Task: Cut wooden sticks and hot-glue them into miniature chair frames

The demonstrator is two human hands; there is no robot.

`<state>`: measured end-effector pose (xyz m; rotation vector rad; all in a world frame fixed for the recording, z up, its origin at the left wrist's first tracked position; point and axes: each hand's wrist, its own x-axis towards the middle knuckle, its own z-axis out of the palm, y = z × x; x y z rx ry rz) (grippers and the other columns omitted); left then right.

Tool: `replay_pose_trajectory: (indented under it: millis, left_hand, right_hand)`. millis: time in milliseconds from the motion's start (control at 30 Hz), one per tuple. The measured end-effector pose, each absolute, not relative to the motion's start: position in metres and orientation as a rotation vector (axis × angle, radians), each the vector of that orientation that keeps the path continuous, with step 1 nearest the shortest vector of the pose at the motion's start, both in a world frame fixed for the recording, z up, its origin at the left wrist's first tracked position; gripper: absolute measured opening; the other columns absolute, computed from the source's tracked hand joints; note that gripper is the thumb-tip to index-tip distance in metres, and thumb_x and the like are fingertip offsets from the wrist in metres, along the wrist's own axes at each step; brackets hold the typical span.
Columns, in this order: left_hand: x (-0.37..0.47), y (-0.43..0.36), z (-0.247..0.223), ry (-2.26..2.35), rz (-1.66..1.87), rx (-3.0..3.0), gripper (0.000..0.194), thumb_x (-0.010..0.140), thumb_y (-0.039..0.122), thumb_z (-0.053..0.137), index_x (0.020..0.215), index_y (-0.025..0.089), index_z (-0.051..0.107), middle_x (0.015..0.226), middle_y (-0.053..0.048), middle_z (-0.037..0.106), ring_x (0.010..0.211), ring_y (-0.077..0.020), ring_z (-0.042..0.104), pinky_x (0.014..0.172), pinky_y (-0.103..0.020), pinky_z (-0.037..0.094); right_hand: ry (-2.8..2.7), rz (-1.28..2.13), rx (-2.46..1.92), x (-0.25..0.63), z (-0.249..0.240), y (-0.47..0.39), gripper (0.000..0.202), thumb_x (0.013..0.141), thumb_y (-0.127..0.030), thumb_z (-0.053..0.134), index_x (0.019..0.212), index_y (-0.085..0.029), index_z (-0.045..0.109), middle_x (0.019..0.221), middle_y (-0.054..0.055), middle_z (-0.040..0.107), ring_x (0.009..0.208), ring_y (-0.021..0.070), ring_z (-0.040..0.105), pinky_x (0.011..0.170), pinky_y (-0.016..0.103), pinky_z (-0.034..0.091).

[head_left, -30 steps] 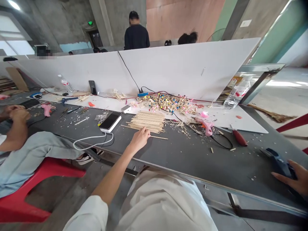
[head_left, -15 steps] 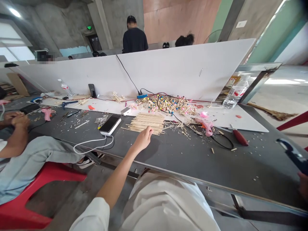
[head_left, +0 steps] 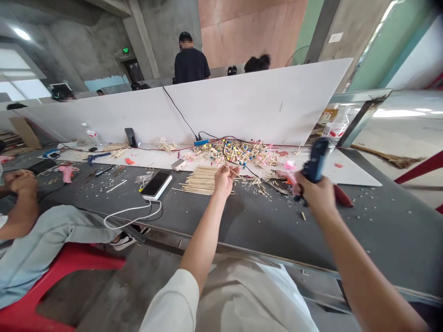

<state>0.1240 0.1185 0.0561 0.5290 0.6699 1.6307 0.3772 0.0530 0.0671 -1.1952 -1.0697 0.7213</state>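
My left hand [head_left: 223, 180] is closed in a pinch over the right end of a flat bundle of wooden sticks [head_left: 198, 180]. A thin wooden stick [head_left: 238, 174] appears to run out from its fingers toward the right. My right hand [head_left: 320, 196] is wrapped round a dark blue and black hand tool [head_left: 316, 159], held upright above the table; motion blur hides its exact kind. Behind both hands lies a heap of short sticks with coloured ball ends [head_left: 242, 152]. Close to the tool, a pink glue gun [head_left: 287, 176] is partly covered by my right hand.
A phone on a white block [head_left: 157, 184] with a white cable lies left of the bundle. A red-handled tool [head_left: 343, 197] and a water bottle [head_left: 335, 131] are at the right. A white panel [head_left: 256, 106] stands behind. Another person's hands [head_left: 22, 180] are at the far left.
My left hand has moved right and up from the bundle's front, a stick now showing at its fingers. My right hand has swung in from the right edge with the dark tool.
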Motion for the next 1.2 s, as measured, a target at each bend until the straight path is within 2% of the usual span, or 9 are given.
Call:
replay_pose_trajectory:
  millis: [167, 333, 433, 600, 900, 967, 1067, 1133, 1200]
  left_hand:
    - [0.128, 0.125, 0.033, 0.648, 1.644, 0.505, 0.019, 0.089, 0.000, 0.063, 0.084, 0.015, 0.052, 0.080, -0.003, 0.071, 0.107, -0.0240, 0.076, 0.112, -0.046, 0.050]
    - [0.147, 0.118, 0.024, 0.624, 1.457, 0.695, 0.021, 0.088, 0.002, 0.066, 0.087, 0.017, 0.051, 0.085, -0.004, 0.074, 0.106, -0.0234, 0.076, 0.108, -0.044, 0.054]
    - [0.157, 0.115, 0.020, 0.652, 1.388, 0.760, 0.024, 0.087, 0.003, 0.067, 0.088, 0.018, 0.049, 0.088, -0.003, 0.074, 0.106, -0.0215, 0.076, 0.107, -0.042, 0.053]
    - [0.158, 0.114, 0.017, 0.646, 1.406, 0.801, 0.028, 0.084, 0.008, 0.074, 0.089, 0.019, 0.048, 0.089, -0.002, 0.074, 0.104, -0.0205, 0.076, 0.107, -0.041, 0.053]
    - [0.148, 0.110, 0.020, 0.773, 1.256, 1.096, 0.040, 0.073, 0.043, 0.087, 0.089, 0.016, 0.062, 0.090, -0.006, 0.077, 0.082, -0.0236, 0.077, 0.079, -0.037, 0.059]
    - [0.147, 0.108, 0.019, 0.853, 1.180, 1.202, 0.040, 0.077, 0.050, 0.082, 0.089, 0.015, 0.065, 0.085, -0.007, 0.076, 0.070, -0.0218, 0.074, 0.069, -0.034, 0.057]
    - [0.150, 0.102, 0.018, 1.074, 1.065, 1.524, 0.048, 0.094, 0.060, 0.059, 0.076, 0.016, 0.067, 0.071, -0.006, 0.072, 0.049, -0.0157, 0.061, 0.056, -0.031, 0.048]
    - [0.153, 0.094, 0.017, 1.175, 1.172, 1.814, 0.051, 0.099, 0.058, 0.050, 0.071, 0.018, 0.066, 0.067, -0.007, 0.070, 0.054, -0.0164, 0.060, 0.062, -0.031, 0.048]
    - [0.155, 0.086, 0.019, 1.196, 1.379, 2.076, 0.040, 0.100, 0.049, 0.053, 0.080, 0.020, 0.071, 0.080, -0.009, 0.073, 0.077, -0.0217, 0.067, 0.081, -0.035, 0.050]
  right_hand:
    - [-1.292, 0.776, -1.342, 0.321, 0.035, 0.073, 0.031, 0.078, -0.048, 0.072, 0.081, -0.019, 0.061, 0.053, -0.001, 0.055, 0.047, 0.0148, 0.049, 0.046, 0.027, 0.039]
    - [-1.374, 0.666, -1.446, 0.321, 0.015, 0.069, 0.035, 0.079, -0.051, 0.069, 0.085, -0.017, 0.067, 0.058, 0.002, 0.062, 0.053, 0.0176, 0.055, 0.052, 0.028, 0.042]
    - [-1.310, 0.770, -1.390, 0.323, 0.013, 0.072, 0.033, 0.076, -0.048, 0.072, 0.086, -0.018, 0.065, 0.058, 0.001, 0.061, 0.048, 0.0160, 0.052, 0.048, 0.028, 0.041]
    - [-1.275, 0.944, -1.256, 0.323, 0.017, 0.072, 0.035, 0.074, -0.048, 0.074, 0.088, -0.018, 0.062, 0.072, 0.005, 0.070, 0.048, 0.0133, 0.049, 0.046, 0.027, 0.041]
    - [-1.190, 0.823, -1.321, 0.332, 0.012, 0.075, 0.030, 0.078, -0.046, 0.069, 0.090, -0.019, 0.063, 0.067, 0.004, 0.065, 0.050, 0.0156, 0.052, 0.048, 0.029, 0.044]
    - [-1.179, 0.755, -1.358, 0.336, 0.012, 0.077, 0.029, 0.079, -0.045, 0.067, 0.092, -0.019, 0.064, 0.067, 0.004, 0.065, 0.052, 0.0169, 0.053, 0.050, 0.030, 0.046]
    - [-1.195, 0.610, -1.429, 0.341, 0.014, 0.077, 0.027, 0.081, -0.042, 0.064, 0.095, -0.019, 0.065, 0.069, 0.004, 0.067, 0.058, 0.0197, 0.058, 0.058, 0.032, 0.049]
    - [-1.243, 0.506, -1.475, 0.342, 0.017, 0.076, 0.023, 0.081, -0.038, 0.062, 0.094, -0.019, 0.066, 0.072, 0.005, 0.069, 0.065, 0.0216, 0.062, 0.066, 0.034, 0.050]
    - [-1.315, 0.435, -1.496, 0.342, 0.019, 0.075, 0.018, 0.081, -0.035, 0.061, 0.089, -0.020, 0.066, 0.076, 0.007, 0.071, 0.071, 0.0235, 0.064, 0.072, 0.035, 0.050]
